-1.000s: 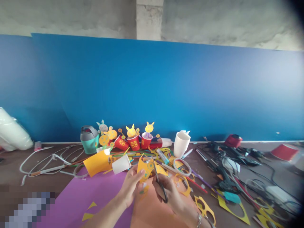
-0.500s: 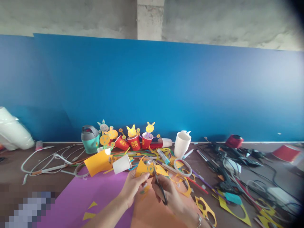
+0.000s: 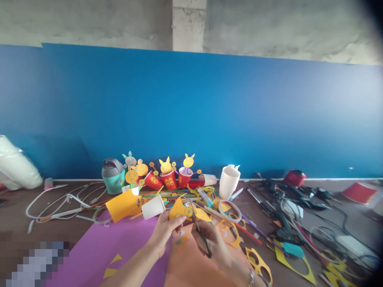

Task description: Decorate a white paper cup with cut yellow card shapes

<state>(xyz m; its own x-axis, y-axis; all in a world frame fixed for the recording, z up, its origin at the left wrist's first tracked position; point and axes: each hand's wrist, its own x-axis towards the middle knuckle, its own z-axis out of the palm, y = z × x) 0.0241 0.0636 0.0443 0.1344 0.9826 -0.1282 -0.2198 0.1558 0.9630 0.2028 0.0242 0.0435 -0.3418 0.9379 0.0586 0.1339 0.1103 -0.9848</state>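
My left hand point(image 3: 165, 232) pinches a piece of yellow paper point(image 3: 177, 210) marked with a small green drawn circle. Scissors point(image 3: 204, 242) with dark handles sit in my right hand point(image 3: 213, 239), fingers wrapped through the loops. Their blades point up and away, against the right side of the yellow paper; how far apart the blades are is hard to make out. Beneath both hands lie an orange sheet point(image 3: 191, 267) and a purple sheet point(image 3: 134, 243). Just left of my left hand a white paper cup point(image 3: 153, 207) lies on its side.
Red cups point(image 3: 168, 181) with yellow paper animal heads line the blue partition point(image 3: 191, 111). A white cup point(image 3: 229, 181) stands right of them. At right lie a glue gun point(image 3: 285, 231), cables and cut yellow scraps point(image 3: 259, 263). A teal container point(image 3: 113, 177) stands at left.
The yellow paper and my left hand have shifted very slightly left. My right hand still holds the scissors at nearly the same spot.
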